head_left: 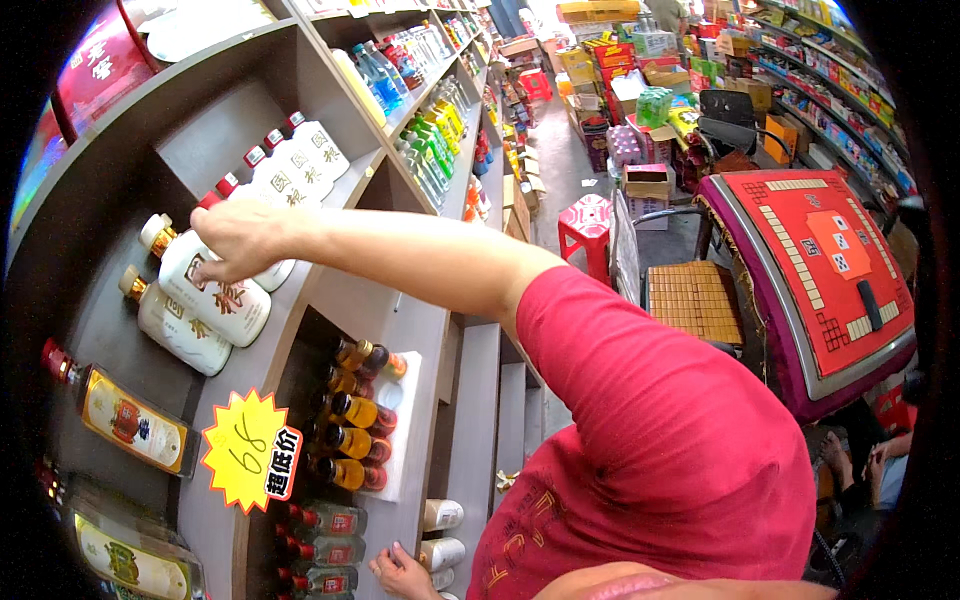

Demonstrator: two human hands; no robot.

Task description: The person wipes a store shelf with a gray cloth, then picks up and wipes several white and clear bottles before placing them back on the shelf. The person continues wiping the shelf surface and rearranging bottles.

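My right hand (235,238) reaches across to the shelf and grips a white bottle (213,290) by its upper part, thumb on the front. The bottle has dark red lettering and a gold neck, and leans over another white bottle (180,330). Behind the hand, several similar white bottles (305,160) with red caps stand in a row, partly hidden by my hand and forearm. Low in the view, my left hand (402,575) rests by the lower shelf's edge, fingers stretched out, next to white cylindrical containers (443,553).
A yellow starburst price tag (250,450) hangs on the shelf edge. Below stand amber bottles (350,440) and clear bottles (335,550). Flat liquor bottles (137,420) are at left. A red-topped game table (830,270), a chair (695,300) and a red stool (585,235) stand at right.
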